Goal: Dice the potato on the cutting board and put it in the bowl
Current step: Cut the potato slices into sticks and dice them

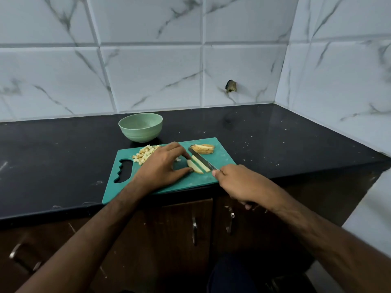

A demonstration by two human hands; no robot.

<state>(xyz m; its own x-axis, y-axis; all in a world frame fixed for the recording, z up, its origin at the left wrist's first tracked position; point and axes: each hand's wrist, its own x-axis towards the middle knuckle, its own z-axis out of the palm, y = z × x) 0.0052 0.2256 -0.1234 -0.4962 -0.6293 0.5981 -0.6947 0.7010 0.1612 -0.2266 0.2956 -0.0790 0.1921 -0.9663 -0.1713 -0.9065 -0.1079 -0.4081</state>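
Green cutting board (190, 182) sits at the front edge of the black tabletop (275, 134), handle cutout toward its left end. Left hand (161, 166) rests on the board, fingers and thumb pinching a potato slice (193, 166) at mid-board. Right hand (239, 182) fingers are wrapped around the knife (202, 160) handle, blade lying lengthwise along the slice, splitting it into strips (201, 163). Diced potato pile (145, 154) sits near the board's back-left area, partly behind the left hand. Uncut potato slices (203, 149) wait near the back-right corner of the board. Pale green bowl (140, 126) stands on the tabletop just behind the board's back edge; its inside isn't fully visible, no dice seen in it. Judged step: cutting strips, roughly halfway through dicing, nothing visibly transferred. To do it well: keep left fingertips tucked back from the blade, hold the slice flat, cut even-width strips, then turn and crosscut. Risk: thin slice slipping, or the blade nicking the thumb.
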